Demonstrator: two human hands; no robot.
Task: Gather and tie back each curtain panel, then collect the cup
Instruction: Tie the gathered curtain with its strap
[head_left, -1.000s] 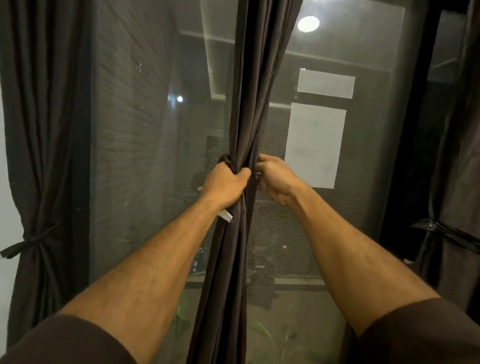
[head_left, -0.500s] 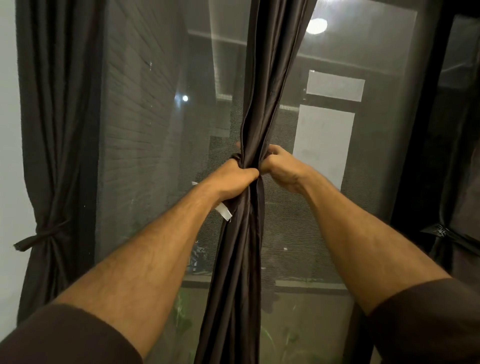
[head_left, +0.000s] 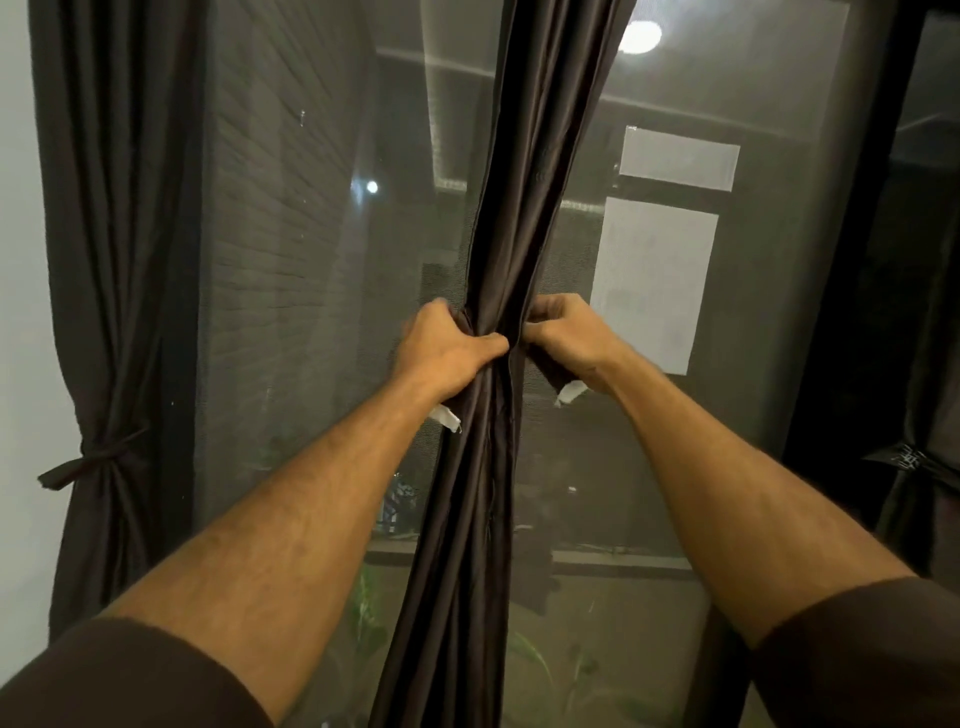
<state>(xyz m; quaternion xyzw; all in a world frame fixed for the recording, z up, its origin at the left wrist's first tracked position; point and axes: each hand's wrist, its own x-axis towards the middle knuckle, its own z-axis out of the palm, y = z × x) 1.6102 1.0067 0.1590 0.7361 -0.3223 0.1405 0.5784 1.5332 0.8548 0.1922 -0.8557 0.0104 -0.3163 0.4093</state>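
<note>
In the head view, at the middle of the window, the gathered centre curtain panel (head_left: 493, 364) hangs bunched while the left hand (head_left: 447, 353) and right hand (head_left: 563, 338) each curl their fingers round an end of the dark tie-back (head_left: 543, 366) wrapped about it. If either grip slackens before the knot is drawn, the slippery folds could spread and the tie slide down. The cup is not in sight.

The gathered fabric centre curtain panel (head_left: 498, 218) is plain dark brown with a slight sheen, its tie strap ends (head_left: 569, 391) white. The tied left curtain panel (head_left: 109, 249) is the same dark brown. The short sleeves (head_left: 119, 675) are brown too. The window's mesh screen (head_left: 311, 291) is grey, the wall strip (head_left: 21, 260) pale white.
</note>
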